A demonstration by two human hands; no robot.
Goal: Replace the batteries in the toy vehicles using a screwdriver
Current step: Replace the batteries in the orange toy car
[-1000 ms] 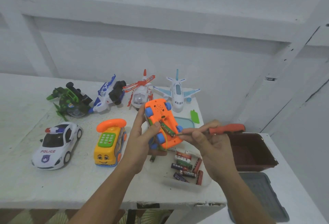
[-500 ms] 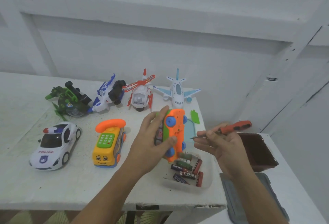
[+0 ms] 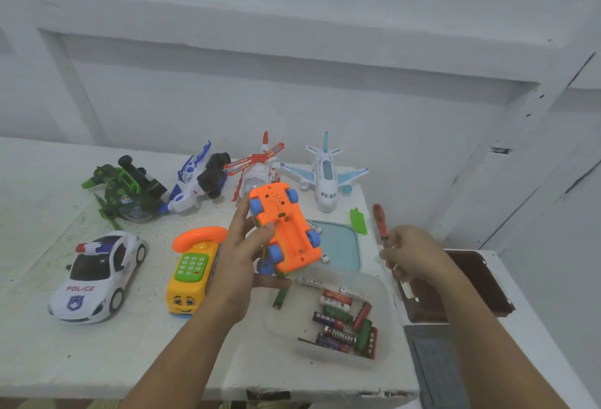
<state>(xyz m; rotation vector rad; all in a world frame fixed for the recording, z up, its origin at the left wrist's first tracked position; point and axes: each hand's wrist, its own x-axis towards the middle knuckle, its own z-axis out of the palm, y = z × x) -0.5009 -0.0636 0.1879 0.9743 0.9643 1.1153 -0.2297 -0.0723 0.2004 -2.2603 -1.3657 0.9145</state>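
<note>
My left hand (image 3: 242,259) grips an orange toy vehicle with blue wheels (image 3: 283,226) above the table, its underside up and the battery bay open and empty. My right hand (image 3: 413,254) holds a red-handled screwdriver (image 3: 379,221), handle pointing up, to the right of the toy and apart from it. A green battery (image 3: 280,298) lies on the table just below my left hand. A clear tub (image 3: 387,294) at the front right holds several batteries (image 3: 348,324). A green battery cover (image 3: 358,221) lies beside a light blue lid (image 3: 341,246).
On the white table (image 3: 97,360) stand a police car (image 3: 97,273), a yellow phone toy (image 3: 192,273), a green vehicle (image 3: 128,195), a blue-white vehicle (image 3: 198,181), a helicopter (image 3: 257,167) and an airplane (image 3: 325,176). A brown bin (image 3: 481,285) and grey lid (image 3: 435,366) sit right.
My left hand turned the orange toy from its side back to underside up, its bay now empty. A green battery now lies on the table. My right hand swung the screwdriver upright, away from the toy.
</note>
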